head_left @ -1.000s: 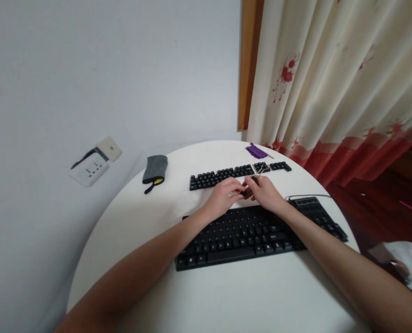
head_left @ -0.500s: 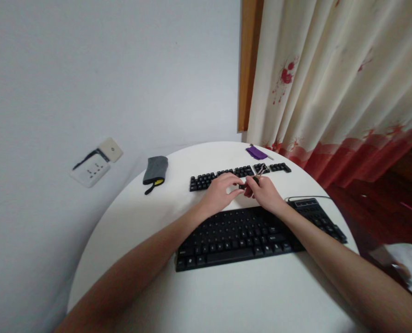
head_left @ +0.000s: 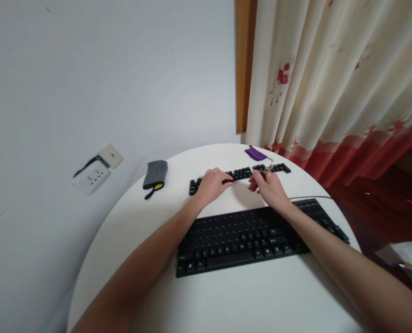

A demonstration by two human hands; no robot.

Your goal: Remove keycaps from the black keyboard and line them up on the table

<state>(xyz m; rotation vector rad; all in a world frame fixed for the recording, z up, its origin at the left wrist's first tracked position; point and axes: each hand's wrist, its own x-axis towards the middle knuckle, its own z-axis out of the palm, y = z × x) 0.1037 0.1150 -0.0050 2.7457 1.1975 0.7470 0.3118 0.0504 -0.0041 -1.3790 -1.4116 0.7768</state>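
My left hand [head_left: 211, 185] is closed in a pinch on a small black keycap [head_left: 227, 181], at the near side of the row of loose keycaps [head_left: 242, 173]. My right hand [head_left: 268, 188] is closed around the dark handle of a keycap puller [head_left: 270, 165], whose thin wire ends point away over the right part of that row. Below both hands lies a black keyboard [head_left: 233, 263]. Its upper left area shows small bare key posts, while keycaps still sit on the bottom rows and the number pad. My right forearm covers part of the keyboard.
A grey pouch [head_left: 156, 173] with a yellow lining stands at the left on the white round table [head_left: 129, 231]. A purple cloth piece [head_left: 255, 153] lies at the back. The keyboard cable [head_left: 311, 198] runs along the right. Wall and curtain [head_left: 303, 92] border the table.
My hands were together and have moved apart. The left went left to the keycap row with the keycap; the right shifted slightly right with the keycap puller.
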